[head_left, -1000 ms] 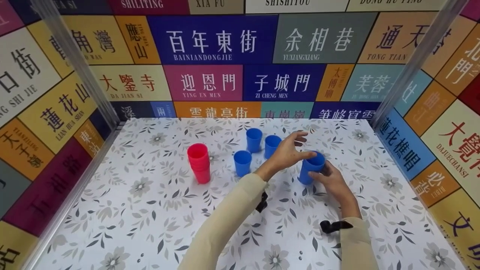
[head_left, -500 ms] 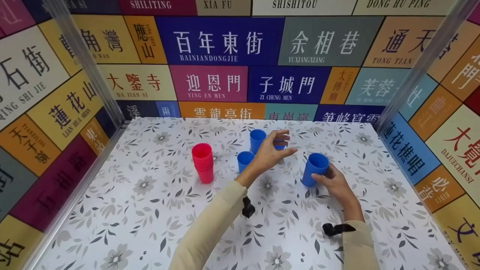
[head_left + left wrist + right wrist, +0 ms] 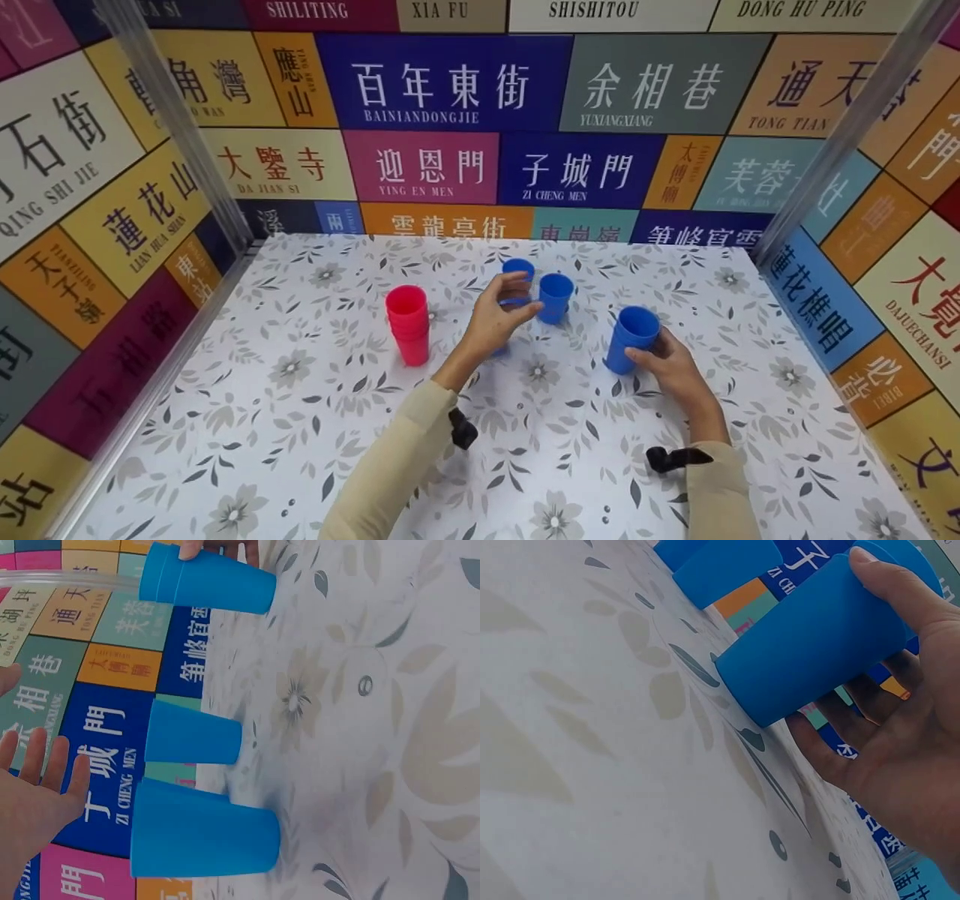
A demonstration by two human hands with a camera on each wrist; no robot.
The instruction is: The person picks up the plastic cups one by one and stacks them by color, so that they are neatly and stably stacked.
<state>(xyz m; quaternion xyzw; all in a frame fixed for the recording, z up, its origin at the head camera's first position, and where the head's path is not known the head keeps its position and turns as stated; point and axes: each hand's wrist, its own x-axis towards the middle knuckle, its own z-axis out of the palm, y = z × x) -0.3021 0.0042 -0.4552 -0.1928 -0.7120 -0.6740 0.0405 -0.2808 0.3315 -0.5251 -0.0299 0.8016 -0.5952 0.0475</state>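
Observation:
A nested stack of blue cups (image 3: pixel 628 349) stands upright on the right of the table. My right hand (image 3: pixel 679 369) grips it from the right, thumb on the near side, as the right wrist view also shows with the blue stack (image 3: pixel 825 637). My left hand (image 3: pixel 495 315) hovers with spread fingers above the front-left blue cup, which it mostly hides in the head view. In the left wrist view that cup (image 3: pixel 206 832) stands apart from the hand (image 3: pixel 41 799). Behind it are two more single blue cups, one at the back (image 3: pixel 517 268) and one to the right (image 3: pixel 555 298).
Left of the blue cups stands a stack of red cups (image 3: pixel 409 326). The table (image 3: pixel 360 465) has a leaf-patterned white cover. Sign-printed panels (image 3: pixel 442 82) with clear corner posts (image 3: pixel 176 127) enclose its back and sides.
My left hand has left the rim of the blue stack and moved left to the front-left blue cup. My right hand keeps its grip on the stack.

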